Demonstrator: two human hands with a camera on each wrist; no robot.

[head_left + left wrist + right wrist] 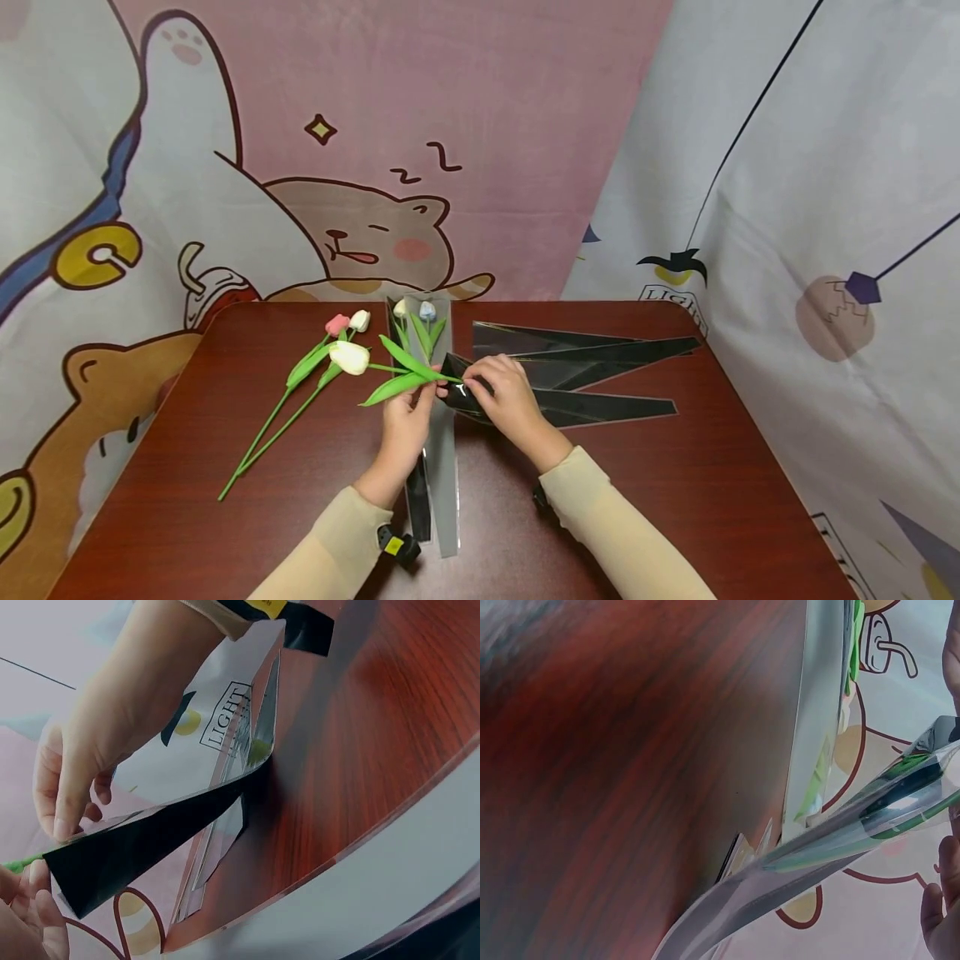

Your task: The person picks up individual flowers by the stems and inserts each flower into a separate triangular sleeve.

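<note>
My left hand (405,425) grips a cream artificial tulip (349,357) by its stem, close to the base of its green leaves (397,385). The bloom points left. Its stem runs rightward into the mouth of a black-and-clear flower sleeve (135,855), and green shows through the clear film (900,829) in the right wrist view. With thumb and fingers, my right hand (506,396) pinches the sleeve at its mouth beside the stem. Left-hand fingers (49,900) lie next to that mouth. The exact contact of the right fingertips is partly hidden.
Pink (337,325) and white (360,321) tulips lie crossed on the left of the wooden table (315,533). Beneath my left hand are filled sleeves (444,500) with pale and blue blooms (427,311). More flat sleeves (615,406) lie at right. A printed cloth hangs behind.
</note>
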